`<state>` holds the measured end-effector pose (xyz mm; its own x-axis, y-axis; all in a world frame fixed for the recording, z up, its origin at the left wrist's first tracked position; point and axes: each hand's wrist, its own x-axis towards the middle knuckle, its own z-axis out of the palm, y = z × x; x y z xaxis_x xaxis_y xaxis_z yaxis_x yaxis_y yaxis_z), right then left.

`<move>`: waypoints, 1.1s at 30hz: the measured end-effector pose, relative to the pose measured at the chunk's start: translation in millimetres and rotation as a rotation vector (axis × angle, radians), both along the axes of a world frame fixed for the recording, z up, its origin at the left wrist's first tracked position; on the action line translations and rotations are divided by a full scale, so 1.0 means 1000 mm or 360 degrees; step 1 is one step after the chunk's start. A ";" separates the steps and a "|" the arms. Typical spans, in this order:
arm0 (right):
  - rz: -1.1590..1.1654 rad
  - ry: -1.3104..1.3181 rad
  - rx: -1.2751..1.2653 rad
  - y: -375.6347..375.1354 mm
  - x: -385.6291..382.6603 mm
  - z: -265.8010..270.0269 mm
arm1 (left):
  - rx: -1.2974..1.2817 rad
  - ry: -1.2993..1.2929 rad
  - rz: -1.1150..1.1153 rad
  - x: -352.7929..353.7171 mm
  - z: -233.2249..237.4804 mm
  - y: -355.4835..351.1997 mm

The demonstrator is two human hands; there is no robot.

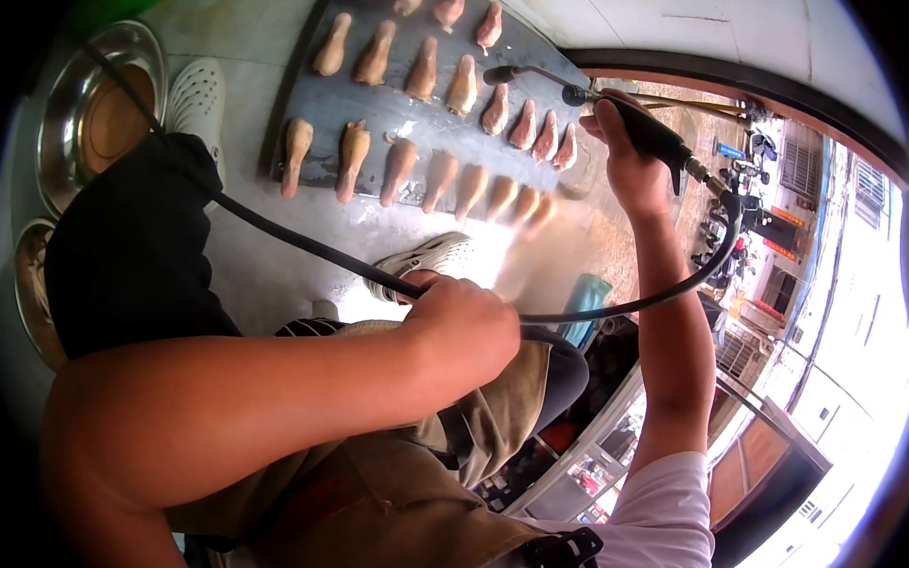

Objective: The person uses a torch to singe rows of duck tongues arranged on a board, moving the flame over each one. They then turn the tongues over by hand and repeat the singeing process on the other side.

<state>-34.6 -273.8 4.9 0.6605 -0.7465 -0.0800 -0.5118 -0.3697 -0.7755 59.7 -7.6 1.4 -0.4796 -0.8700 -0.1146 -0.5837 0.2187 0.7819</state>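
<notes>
My right hand [633, 168] is wrapped round the black handle of a blowtorch [659, 132], raised at the right end of a dark metal sheet [389, 136]. The torch's nozzle [499, 75] points left over rows of poultry drumsticks [422, 70]. Several drumsticks look browned, while those toward the right are pinker. From the torch's rear a black hose [626, 308] loops down and left. Closed round this hose is my left hand [466, 329], low in front of my apron. Any flame cannot be made out.
At far left, a shiny metal basin [59, 128] stands beside my shoe [196, 108], with another bowl [29, 289] below it. The hose crosses my black-clad knee [123, 245]. A dark doorway frame [727, 69] edges the right, with a street and parked scooters beyond.
</notes>
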 end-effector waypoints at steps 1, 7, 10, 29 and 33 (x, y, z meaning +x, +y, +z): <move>0.0000 -0.0001 0.0001 -0.001 0.001 0.000 | -0.0005 -0.0019 0.0005 0.000 0.000 0.000; -0.0015 0.0008 0.0049 0.000 0.003 0.001 | -0.0031 0.0003 -0.0039 0.002 -0.002 0.000; 0.0017 -0.0012 0.0052 -0.001 0.000 0.000 | -0.0023 0.0007 0.0012 0.001 -0.004 0.002; 0.0337 0.0242 -0.0294 -0.008 -0.023 -0.001 | -0.0036 -0.0058 -0.0108 0.004 0.001 -0.001; 0.0391 0.0214 -0.0367 -0.003 -0.016 0.002 | -0.0015 -0.0072 -0.0125 0.007 0.003 -0.001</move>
